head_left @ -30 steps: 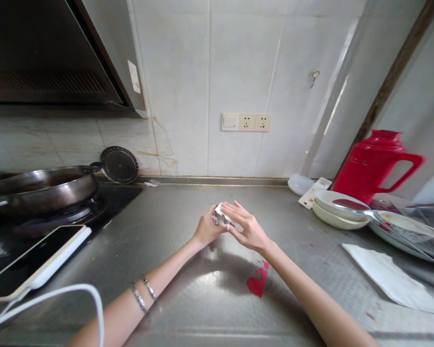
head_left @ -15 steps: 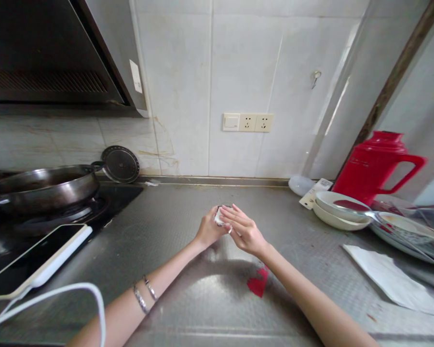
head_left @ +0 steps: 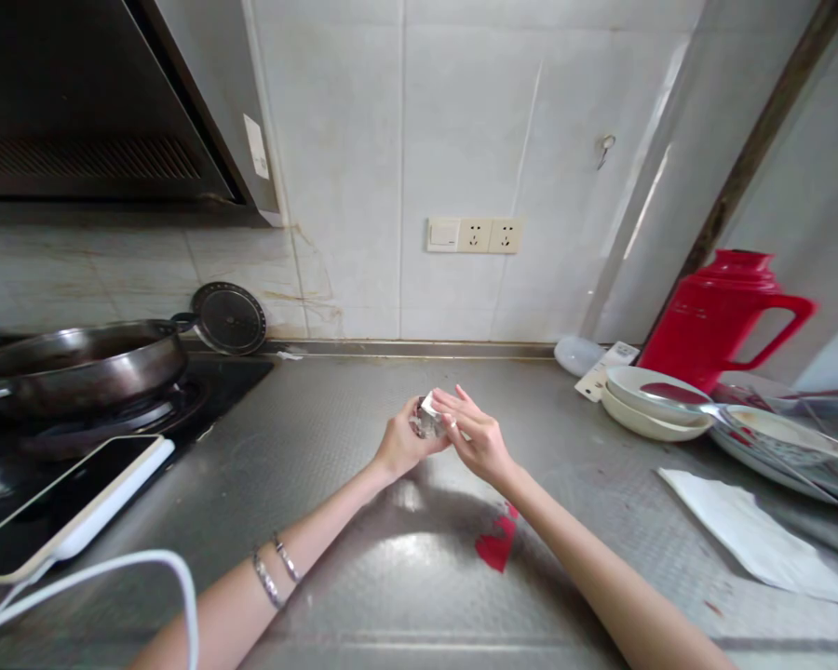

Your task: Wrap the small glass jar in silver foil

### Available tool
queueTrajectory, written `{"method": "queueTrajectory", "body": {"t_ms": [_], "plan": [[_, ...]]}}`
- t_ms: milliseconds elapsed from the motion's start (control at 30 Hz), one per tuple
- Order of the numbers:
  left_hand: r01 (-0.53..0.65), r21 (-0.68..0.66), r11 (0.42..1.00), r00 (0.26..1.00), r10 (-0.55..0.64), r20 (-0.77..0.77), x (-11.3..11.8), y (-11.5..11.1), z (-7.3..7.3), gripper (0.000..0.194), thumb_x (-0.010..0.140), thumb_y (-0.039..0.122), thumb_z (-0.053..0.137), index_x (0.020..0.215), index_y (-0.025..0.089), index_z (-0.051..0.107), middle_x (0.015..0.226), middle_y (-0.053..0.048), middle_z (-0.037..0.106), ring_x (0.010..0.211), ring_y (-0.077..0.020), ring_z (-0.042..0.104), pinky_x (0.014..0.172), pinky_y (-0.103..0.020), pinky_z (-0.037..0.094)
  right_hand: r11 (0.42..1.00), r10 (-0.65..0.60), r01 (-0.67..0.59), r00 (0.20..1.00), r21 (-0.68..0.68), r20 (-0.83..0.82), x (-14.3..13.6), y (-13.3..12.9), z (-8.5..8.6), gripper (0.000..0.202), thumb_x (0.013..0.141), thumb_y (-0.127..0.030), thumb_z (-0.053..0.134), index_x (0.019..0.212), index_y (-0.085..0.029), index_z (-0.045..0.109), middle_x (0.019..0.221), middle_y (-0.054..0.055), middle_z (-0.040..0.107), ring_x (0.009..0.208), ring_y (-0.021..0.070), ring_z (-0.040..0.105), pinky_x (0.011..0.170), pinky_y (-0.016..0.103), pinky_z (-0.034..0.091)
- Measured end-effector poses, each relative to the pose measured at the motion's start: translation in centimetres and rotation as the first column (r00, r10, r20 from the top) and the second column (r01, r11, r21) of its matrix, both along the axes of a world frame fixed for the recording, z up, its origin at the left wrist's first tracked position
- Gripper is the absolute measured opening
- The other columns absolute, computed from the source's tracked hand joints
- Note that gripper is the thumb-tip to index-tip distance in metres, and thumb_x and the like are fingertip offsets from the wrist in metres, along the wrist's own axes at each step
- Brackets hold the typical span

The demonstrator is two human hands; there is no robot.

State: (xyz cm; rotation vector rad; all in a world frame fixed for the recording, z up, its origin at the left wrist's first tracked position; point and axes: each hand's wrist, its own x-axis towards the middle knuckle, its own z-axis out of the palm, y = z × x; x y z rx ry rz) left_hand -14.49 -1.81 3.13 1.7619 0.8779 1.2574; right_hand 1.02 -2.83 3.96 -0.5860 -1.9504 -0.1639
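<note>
My left hand [head_left: 398, 443] is wrapped round a small, round, glassy-looking object [head_left: 425, 425] with a greyish, shiny face; its exact kind is too small to tell. In my right hand [head_left: 481, 443] is a folded white tissue [head_left: 428, 403], pinched under the fingers at the object's upper edge. The right fingers lie over the tissue and hide part of the object. Both hands meet above the middle of the steel counter [head_left: 349, 400]. A red paper-like scrap [head_left: 495, 547] lies nearer to me, beside my right forearm.
On the left, a steel pan [head_left: 90, 368] sits on the black stove, near a phone [head_left: 62, 507] with a white cable [head_left: 146, 556]. To the right stand a red thermos [head_left: 716, 321], stacked bowls [head_left: 653, 428] and plates [head_left: 740, 456]. A white tissue sheet [head_left: 747, 535] lies before them.
My right hand and the tissue have slid towards the object's upper right edge, so more of its shiny face shows. The left hand has barely moved; the view has shifted slightly.
</note>
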Motion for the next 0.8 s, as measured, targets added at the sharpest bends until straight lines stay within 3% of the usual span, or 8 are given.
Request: {"method": "queueTrajectory", "body": {"t_ms": [167, 333, 467, 700, 800], "plan": [[0.007, 0.000, 1.000, 1.000, -0.007, 0.016, 0.0, 0.1, -0.1, 0.047, 0.064, 0.036, 0.075, 0.101, 0.014, 0.055, 0.089, -0.005, 0.068, 0.075, -0.0156, 0.062, 0.064, -0.024, 0.050, 0.995, 0.038, -0.053, 0.986, 0.089, 0.161, 0.4, -0.5, 0.8, 0.035, 0.092, -0.017, 0.043, 0.125, -0.019, 0.056, 0.123, 0.013, 0.062, 0.122, 0.0235, 0.053, 0.106, 0.053, 0.039], [0.018, -0.026, 1.000, 1.000, -0.018, -0.012, 0.0, -0.2, 0.4, 0.058, 0.062, 0.032, 0.077, 0.113, 0.015, 0.055, 0.102, -0.007, 0.067, 0.085, -0.0172, 0.064, 0.072, -0.024, 0.050, 1.000, -0.015, 0.014, 1.000, -0.024, -0.014, 1.1, 0.4, 0.6, 0.033, 0.094, -0.017, 0.041, 0.119, -0.024, 0.061, 0.115, 0.009, 0.067, 0.111, 0.0227, 0.061, 0.106, 0.054, 0.039], [0.004, -0.028, 1.000, 1.000, -0.004, -0.028, -0.1, -0.2, 0.5, 0.059, 0.063, 0.035, 0.077, 0.113, 0.015, 0.054, 0.098, -0.006, 0.067, 0.079, -0.0159, 0.064, 0.066, -0.023, 0.050, 0.999, -0.028, 0.024, 0.996, -0.049, -0.083, 0.6, 0.4, 0.1, 0.032, 0.094, -0.017, 0.042, 0.118, -0.024, 0.062, 0.112, 0.009, 0.069, 0.111, 0.0231, 0.061, 0.104, 0.055, 0.040], [-0.025, 0.071, 0.997, 0.999, 0.027, -0.032, 0.0, 0.5, -0.3, 0.047, 0.062, 0.036, 0.076, 0.099, 0.014, 0.058, 0.088, -0.005, 0.068, 0.077, -0.0163, 0.062, 0.066, -0.024, 0.049, 0.990, 0.030, -0.052, 0.987, 0.134, 0.157, 0.4, -0.4, 0.3, 0.036, 0.091, -0.017, 0.045, 0.125, -0.021, 0.056, 0.123, 0.012, 0.062, 0.120, 0.0238, 0.055, 0.104, 0.053, 0.042], [-0.017, 0.041, 0.999, 0.999, 0.019, -0.042, 0.0, 0.3, -0.3, 0.050, 0.063, 0.035, 0.076, 0.104, 0.014, 0.058, 0.089, -0.006, 0.068, 0.076, -0.0166, 0.063, 0.065, -0.024, 0.049, 0.995, 0.032, -0.046, 0.990, 0.093, 0.140, 1.0, 0.0, 0.5, 0.034, 0.092, -0.018, 0.044, 0.123, -0.021, 0.058, 0.120, 0.012, 0.064, 0.116, 0.0235, 0.057, 0.104, 0.053, 0.042]]}}
